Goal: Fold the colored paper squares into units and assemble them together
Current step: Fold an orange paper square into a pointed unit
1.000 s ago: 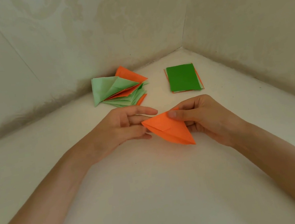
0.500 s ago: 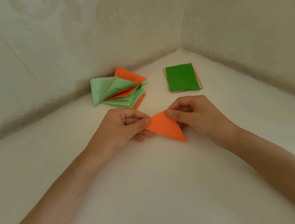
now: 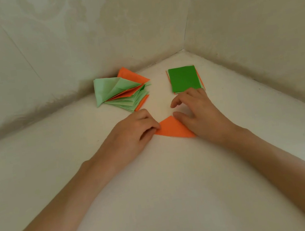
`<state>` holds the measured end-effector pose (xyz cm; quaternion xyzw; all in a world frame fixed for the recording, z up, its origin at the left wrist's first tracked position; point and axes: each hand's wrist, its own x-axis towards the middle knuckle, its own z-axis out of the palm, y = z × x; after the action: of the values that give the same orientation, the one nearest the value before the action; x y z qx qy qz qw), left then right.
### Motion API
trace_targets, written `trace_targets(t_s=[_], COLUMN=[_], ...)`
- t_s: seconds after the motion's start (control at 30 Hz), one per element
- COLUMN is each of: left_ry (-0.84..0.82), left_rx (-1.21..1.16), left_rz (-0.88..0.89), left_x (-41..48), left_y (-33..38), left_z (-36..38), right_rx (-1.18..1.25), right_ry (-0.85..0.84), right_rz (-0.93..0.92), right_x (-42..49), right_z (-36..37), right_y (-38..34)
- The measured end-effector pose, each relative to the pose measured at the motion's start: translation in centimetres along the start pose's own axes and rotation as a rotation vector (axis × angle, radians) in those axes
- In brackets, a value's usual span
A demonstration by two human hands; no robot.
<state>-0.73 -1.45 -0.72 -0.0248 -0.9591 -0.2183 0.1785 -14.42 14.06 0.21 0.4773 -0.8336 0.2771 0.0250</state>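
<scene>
Folded piece: an orange paper triangle [image 3: 173, 130] is lying flat on the white surface [image 3: 167, 181], between the two hands, with its apex pointing away from the person.
Left hand: the left hand [image 3: 132, 133] is resting knuckles-up on the surface with its fingers curled, and its fingertips are pinching the left corner of the orange paper triangle.
Right hand: the right hand [image 3: 198, 114] is lying palm-down with its fingers relaxed and slightly spread, gripping nothing; its thumb [image 3: 182, 118] is lying along the triangle's right edge and touching it.
Finished units: a pile of folded light-green and orange paper units [image 3: 123, 92] is fanning out on the surface, beyond the left hand and close to the left wall.
Unfolded supply: a flat stack of paper sheets topped by a dark-green sheet [image 3: 183, 78] is lying beyond the right hand, whose fingers are reaching just up to its near edge; orange and light-green edges are showing beneath the top sheet.
Setting: two pale walls [image 3: 60, 50] are meeting in a corner behind the papers.
</scene>
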Motion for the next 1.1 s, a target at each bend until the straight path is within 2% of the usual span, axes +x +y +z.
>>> trace_targets(t_s=[0.13, 0.2, 0.4, 0.53, 0.77, 0.93, 1.1], left_ry=[-0.03, -0.034, -0.053, -0.066, -0.014, -0.054, -0.109], left_rx=[0.169, 0.205, 0.233, 0.263, 0.279, 0.343, 0.385], left_rz=[0.105, 0.122, 0.111, 0.086, 0.041, 0.069, 0.106], left_x=[-0.6, -1.0, -1.8, -1.9, -2.8, -1.9, -1.8], left_y=[0.6, 0.8, 1.4, 1.8, 1.9, 2.2, 1.8], left_z=[-0.5, -0.5, -0.6, -0.8, 0.1, -0.1, -0.6], right_rx=[-0.138, -0.244, -0.356, -0.47, -0.439, -0.414, -0.413], right_ry=[-0.056, -0.087, -0.116, -0.082, 0.0, 0.078, -0.007], right_rz=[-0.357, -0.438, -0.365, -0.387, -0.356, -0.308, -0.302], right_x=[-1.7, -2.8, -3.7, -4.3, -6.2, -4.9, -4.1], right_z=[-1.6, -1.5, -0.4, -0.8, -1.7, -1.8, 0.2], right_y=[-1.5, -1.8, -1.9, -1.6, -0.3, -1.9, -2.3])
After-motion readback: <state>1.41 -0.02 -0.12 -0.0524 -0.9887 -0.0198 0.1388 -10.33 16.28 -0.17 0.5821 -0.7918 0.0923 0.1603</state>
